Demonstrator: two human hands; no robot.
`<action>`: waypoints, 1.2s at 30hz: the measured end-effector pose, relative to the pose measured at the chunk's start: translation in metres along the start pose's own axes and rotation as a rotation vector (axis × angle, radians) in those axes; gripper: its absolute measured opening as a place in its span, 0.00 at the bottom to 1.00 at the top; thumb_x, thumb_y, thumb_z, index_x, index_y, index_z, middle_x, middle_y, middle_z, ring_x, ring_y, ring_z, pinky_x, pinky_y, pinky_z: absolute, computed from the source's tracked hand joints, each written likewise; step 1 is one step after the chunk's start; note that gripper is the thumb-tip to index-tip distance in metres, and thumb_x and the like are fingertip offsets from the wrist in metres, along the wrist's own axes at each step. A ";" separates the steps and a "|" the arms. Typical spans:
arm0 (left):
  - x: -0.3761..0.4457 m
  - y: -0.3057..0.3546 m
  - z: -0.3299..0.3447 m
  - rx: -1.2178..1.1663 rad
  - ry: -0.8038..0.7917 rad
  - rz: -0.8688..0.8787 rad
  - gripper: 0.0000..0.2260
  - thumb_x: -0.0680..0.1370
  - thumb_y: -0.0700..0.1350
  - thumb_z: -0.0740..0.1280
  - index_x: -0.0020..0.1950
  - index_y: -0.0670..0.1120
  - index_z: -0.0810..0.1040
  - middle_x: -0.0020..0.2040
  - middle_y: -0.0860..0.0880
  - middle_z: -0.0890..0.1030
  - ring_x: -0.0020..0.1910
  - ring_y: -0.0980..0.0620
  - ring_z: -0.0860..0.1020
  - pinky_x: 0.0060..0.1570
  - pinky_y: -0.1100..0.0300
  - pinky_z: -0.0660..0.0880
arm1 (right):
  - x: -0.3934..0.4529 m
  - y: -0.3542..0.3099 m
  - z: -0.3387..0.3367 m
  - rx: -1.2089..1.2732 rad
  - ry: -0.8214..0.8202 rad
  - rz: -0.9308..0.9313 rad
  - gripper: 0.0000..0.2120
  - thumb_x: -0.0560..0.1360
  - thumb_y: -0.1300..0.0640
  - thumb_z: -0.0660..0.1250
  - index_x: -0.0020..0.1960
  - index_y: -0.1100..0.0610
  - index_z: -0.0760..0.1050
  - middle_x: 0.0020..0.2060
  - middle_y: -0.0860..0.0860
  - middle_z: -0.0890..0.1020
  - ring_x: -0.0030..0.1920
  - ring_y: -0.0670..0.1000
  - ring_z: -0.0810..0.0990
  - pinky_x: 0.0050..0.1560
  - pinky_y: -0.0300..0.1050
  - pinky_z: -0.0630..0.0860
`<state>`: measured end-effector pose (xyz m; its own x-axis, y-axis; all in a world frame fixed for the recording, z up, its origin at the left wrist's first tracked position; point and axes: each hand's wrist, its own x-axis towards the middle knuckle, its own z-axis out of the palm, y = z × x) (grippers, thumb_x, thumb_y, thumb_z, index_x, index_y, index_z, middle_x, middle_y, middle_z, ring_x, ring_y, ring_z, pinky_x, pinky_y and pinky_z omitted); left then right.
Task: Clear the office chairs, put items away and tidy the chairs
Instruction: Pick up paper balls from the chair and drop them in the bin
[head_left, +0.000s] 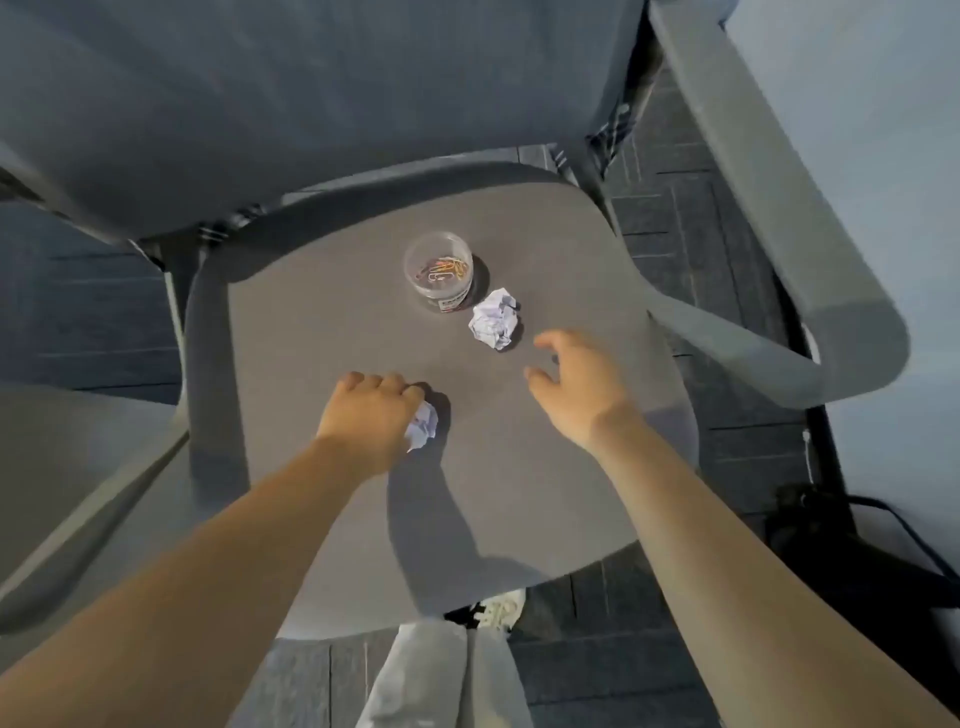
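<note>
A grey office chair seat (322, 332) fills the middle of the view. On it stands a clear round tub of coloured paper clips (439, 278). Just right of the tub lies a crumpled white paper ball (493, 325). My left hand (366, 415) is closed over a second crumpled paper ball (423, 423) lower on the seat, fingers curled around it. My right hand (576, 384) hovers open, fingers spread, a short way right of and below the first paper ball, not touching it.
The chair's backrest (311, 93) rises at the top. Grey armrests (779, 249) flank the seat on both sides. A black cable (883, 525) runs on the dark carpet at lower right. My trouser leg and a white shoe (498, 610) show below the seat's front edge.
</note>
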<state>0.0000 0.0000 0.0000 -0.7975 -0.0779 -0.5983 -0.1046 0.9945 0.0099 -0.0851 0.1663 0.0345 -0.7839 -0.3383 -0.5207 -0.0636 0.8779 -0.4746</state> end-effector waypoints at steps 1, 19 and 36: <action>0.003 -0.002 -0.001 -0.008 -0.007 -0.033 0.17 0.75 0.50 0.61 0.62 0.47 0.72 0.61 0.46 0.75 0.62 0.44 0.73 0.64 0.56 0.64 | 0.008 -0.001 0.001 -0.015 0.003 -0.012 0.20 0.77 0.58 0.61 0.68 0.59 0.67 0.65 0.58 0.71 0.67 0.57 0.68 0.68 0.49 0.66; 0.041 -0.037 -0.023 -0.559 0.166 -0.191 0.25 0.72 0.38 0.68 0.68 0.43 0.67 0.67 0.42 0.65 0.65 0.40 0.66 0.63 0.54 0.67 | 0.073 -0.027 0.042 -0.246 0.005 -0.027 0.18 0.72 0.65 0.64 0.62 0.59 0.69 0.60 0.59 0.71 0.62 0.61 0.68 0.66 0.49 0.64; -0.209 -0.060 -0.138 -0.565 0.544 -0.480 0.26 0.73 0.44 0.68 0.71 0.46 0.67 0.68 0.42 0.70 0.66 0.41 0.68 0.66 0.53 0.66 | -0.100 -0.184 -0.079 -0.125 -0.018 -0.625 0.19 0.72 0.70 0.61 0.61 0.58 0.73 0.62 0.58 0.69 0.59 0.59 0.73 0.59 0.48 0.71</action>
<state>0.0911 -0.0527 0.2346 -0.7483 -0.6381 -0.1815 -0.6572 0.6758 0.3337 -0.0439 0.0654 0.2303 -0.5648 -0.8043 -0.1847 -0.5780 0.5453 -0.6071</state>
